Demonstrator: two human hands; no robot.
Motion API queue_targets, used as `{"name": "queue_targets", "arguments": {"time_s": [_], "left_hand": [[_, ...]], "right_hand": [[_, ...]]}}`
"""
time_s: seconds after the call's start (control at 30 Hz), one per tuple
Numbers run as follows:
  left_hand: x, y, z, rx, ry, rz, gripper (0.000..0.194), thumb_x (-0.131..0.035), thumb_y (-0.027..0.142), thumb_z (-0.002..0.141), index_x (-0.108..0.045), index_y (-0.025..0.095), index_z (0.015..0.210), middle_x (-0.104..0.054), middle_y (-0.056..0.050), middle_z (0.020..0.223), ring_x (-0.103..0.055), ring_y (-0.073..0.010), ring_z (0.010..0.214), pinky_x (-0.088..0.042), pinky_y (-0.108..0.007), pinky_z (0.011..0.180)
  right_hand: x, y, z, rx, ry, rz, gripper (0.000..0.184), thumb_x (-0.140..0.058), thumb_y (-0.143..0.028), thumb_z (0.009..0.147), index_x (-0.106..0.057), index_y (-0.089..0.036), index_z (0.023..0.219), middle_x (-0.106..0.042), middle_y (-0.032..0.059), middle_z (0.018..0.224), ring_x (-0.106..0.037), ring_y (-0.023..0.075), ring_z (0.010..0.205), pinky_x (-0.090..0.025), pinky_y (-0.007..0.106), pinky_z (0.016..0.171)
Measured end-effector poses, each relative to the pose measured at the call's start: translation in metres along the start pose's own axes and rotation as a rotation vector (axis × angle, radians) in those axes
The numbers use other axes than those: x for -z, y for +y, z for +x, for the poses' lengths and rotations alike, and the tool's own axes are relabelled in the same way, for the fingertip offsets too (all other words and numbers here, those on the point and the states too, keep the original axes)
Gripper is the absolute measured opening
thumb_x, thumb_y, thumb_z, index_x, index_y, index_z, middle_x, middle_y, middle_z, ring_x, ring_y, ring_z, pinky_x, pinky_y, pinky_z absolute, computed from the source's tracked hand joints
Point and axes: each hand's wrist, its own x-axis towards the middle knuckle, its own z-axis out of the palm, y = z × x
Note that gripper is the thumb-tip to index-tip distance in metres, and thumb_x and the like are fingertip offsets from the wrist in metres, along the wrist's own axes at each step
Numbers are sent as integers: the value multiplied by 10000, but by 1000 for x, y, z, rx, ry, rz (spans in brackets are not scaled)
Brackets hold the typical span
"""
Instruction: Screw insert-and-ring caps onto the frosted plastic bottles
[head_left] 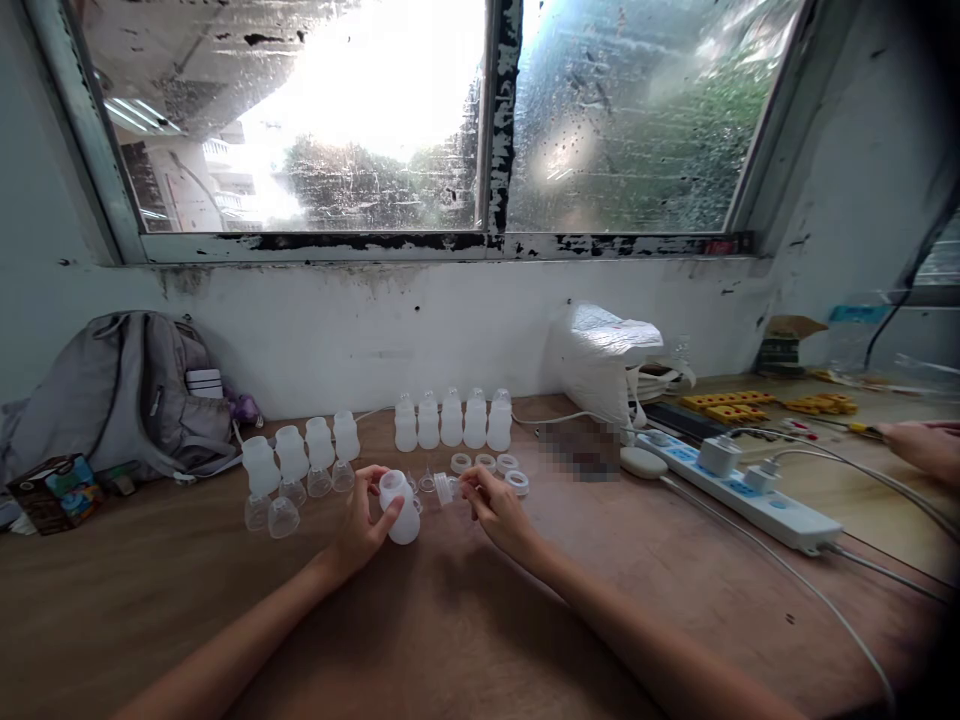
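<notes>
My left hand grips a translucent white baby bottle, tilted a little with its open mouth up. Just right of it, my right hand pinches a white bottle collar that seems to have a clear nipple in it; the fingers partly hide it. The two pieces are apart. Behind the hands lie several white rings and some clear nipples. To the left stand several open bottles, with clear dome caps in front. A row of capped bottles stands near the wall.
A grey backpack and a small printed box are at the left. On the right are a power strip with cables, a round white pad, a white bag and yellow parts. Another person's hand reaches in.
</notes>
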Motion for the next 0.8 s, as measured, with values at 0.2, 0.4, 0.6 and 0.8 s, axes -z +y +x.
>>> {"name": "queue_targets", "arguments": {"time_s": [0.2,0.4,0.6,0.8], "left_hand": [[-9,1,-6,86,-281,-172,575,-538,279,765,-209,212,1232,-518,-87,1082,-526,-185,932,-425,-326,792],[-12,3,-10,118,-392,-259,729,-570,274,742,-104,221,1301,-526,-91,1115,-537,-188,935,-431,-321,785],[-7,0,-10,187,-299,-293,673,-586,239,709,-181,190,1245,-574,-66,984,-558,-177,853,-438,-312,767],[-5,1,-8,142,-292,-120,580,-592,169,640,-383,191,1181,-511,-64,1026,-512,-190,896,-415,-305,794]], "right_hand": [[1,-5,0,0,1,3,91,-411,-232,809,-485,-188,778,-501,-22,584,-486,107,482,-369,200,467],[4,-6,0,-22,41,42,132,-407,-289,827,-494,-190,831,-534,-5,647,-495,104,483,-388,201,466],[4,-7,1,-26,43,95,201,-390,-368,842,-483,-191,818,-502,-16,624,-480,101,455,-397,208,449],[5,-10,1,-25,35,87,186,-388,-350,847,-476,-194,796,-498,-15,615,-473,95,448,-390,201,437]]}}
